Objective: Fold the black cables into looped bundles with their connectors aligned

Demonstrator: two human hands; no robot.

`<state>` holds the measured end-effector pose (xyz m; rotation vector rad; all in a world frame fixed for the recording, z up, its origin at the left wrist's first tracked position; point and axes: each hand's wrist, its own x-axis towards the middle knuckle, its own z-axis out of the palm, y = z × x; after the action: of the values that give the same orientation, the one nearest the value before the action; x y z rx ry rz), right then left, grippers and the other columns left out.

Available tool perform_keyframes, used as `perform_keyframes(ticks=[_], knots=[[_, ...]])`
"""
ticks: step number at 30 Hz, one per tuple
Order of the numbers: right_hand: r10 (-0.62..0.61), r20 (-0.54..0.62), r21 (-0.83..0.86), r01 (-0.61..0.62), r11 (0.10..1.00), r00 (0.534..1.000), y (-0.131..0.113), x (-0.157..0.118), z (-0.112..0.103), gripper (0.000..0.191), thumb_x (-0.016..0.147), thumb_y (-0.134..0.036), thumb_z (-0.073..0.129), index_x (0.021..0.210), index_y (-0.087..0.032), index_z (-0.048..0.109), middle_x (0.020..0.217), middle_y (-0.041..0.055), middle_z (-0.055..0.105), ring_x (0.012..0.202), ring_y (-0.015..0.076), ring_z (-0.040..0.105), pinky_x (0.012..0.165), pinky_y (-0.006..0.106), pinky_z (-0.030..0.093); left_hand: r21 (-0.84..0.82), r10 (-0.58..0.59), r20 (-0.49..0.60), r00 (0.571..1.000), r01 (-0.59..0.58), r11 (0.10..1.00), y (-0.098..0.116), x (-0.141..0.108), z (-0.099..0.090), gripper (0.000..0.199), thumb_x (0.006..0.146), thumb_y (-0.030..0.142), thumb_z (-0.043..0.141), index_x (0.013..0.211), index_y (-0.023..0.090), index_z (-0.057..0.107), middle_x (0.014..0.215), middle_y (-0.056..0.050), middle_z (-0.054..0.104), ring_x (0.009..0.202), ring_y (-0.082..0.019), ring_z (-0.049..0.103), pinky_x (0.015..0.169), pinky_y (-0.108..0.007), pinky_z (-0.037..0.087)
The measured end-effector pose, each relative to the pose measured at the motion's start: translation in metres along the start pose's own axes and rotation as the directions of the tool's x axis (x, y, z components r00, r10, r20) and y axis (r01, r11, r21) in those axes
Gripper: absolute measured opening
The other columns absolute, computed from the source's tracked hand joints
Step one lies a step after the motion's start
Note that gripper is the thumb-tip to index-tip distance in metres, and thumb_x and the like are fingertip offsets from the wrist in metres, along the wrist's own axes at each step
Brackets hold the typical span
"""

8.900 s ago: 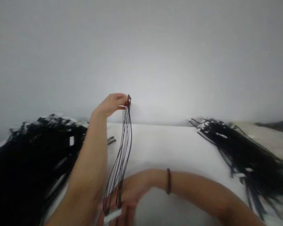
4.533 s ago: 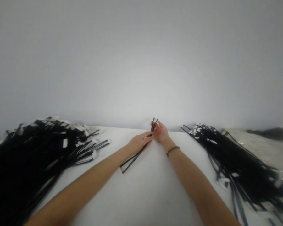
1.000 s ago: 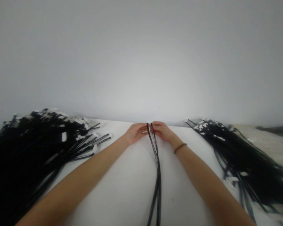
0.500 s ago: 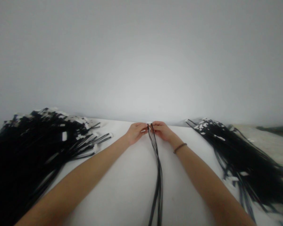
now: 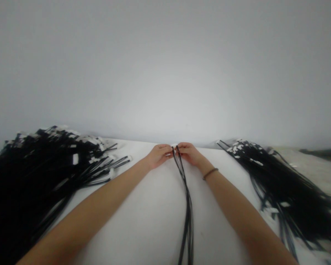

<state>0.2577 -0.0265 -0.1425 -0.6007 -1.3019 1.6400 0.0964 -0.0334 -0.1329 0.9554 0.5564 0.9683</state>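
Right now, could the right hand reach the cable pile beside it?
Probably yes: the right hand is pinching the black cable bundle, but the white table runs straight to the cable pile.

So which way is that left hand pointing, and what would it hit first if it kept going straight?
The left hand points inward, and the first thing in line is the bundle of thin black cables, which its fingertips seem to be gripping already. The right hand lies just beyond, though depth is hard to judge.
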Motion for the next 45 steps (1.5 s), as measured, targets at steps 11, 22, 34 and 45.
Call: perform_keyframes(ticks=[11, 22, 34, 45], knots=[[-0.015, -0.029, 0.022, 0.016, 1.0, 0.999, 0.0, 0.0, -0.001, 0.008, 0.06, -0.015, 0.063, 0.068, -0.013, 0.061, 0.066, 0.0016, 0.059, 0.063, 0.0103, 0.053, 0.064, 0.025, 0.038, 0.052, -0.089, 0.026, 0.996, 0.087, 0.995, 0.003, 0.004, 0.002, 0.005, 0.063, 0.013, 0.06, 0.062, 0.009, 0.057, 0.073, -0.008, 0.062, 0.071, -0.013, 0.058, 0.076, -0.029, 0.042], [-0.048, 0.023, -0.048, 0.049, 0.998, 0.999, -0.001, -0.002, 0.002, 0.03, 0.052, -0.007, 0.067, 0.076, -0.018, 0.053, 0.075, -0.0014, 0.056, 0.068, 0.0098, 0.053, 0.062, 0.022, 0.042, 0.066, 0.087, 0.029, 0.996, -0.088, 0.994, -0.006, 0.001, 0.0, 0.017, 0.056, 0.013, 0.068, 0.066, 0.011, 0.054, 0.069, -0.002, 0.06, 0.068, -0.012, 0.057, 0.071, -0.029, 0.043], [-0.036, -0.042, -0.138, 0.03, 0.99, 0.998, 0.0, -0.002, 0.007, 0.041, 0.053, -0.015, 0.069, 0.092, -0.017, 0.057, 0.073, -0.0004, 0.058, 0.065, 0.0103, 0.054, 0.063, 0.025, 0.043, 0.281, 0.09, 0.009, 0.996, -0.089, 0.956, -0.011, 0.004, -0.001, 0.022, 0.055, 0.02, 0.067, 0.074, 0.01, 0.062, 0.072, -0.006, 0.06, 0.064, -0.012, 0.053, 0.064, -0.028, 0.041], [-0.226, -0.443, -0.107, 0.199, 0.974, 0.868, -0.003, 0.004, -0.003, 0.034, 0.057, -0.024, 0.067, 0.089, -0.017, 0.057, 0.057, -0.0049, 0.048, 0.048, 0.005, 0.041, 0.046, 0.019, 0.031, 0.866, 0.116, 0.244, 0.963, -0.271, 0.421, -0.015, -0.011, 0.018, 0.04, 0.052, 0.032, 0.068, 0.087, 0.017, 0.057, 0.064, 0.0, 0.053, 0.054, -0.012, 0.045, 0.05, -0.022, 0.032]])
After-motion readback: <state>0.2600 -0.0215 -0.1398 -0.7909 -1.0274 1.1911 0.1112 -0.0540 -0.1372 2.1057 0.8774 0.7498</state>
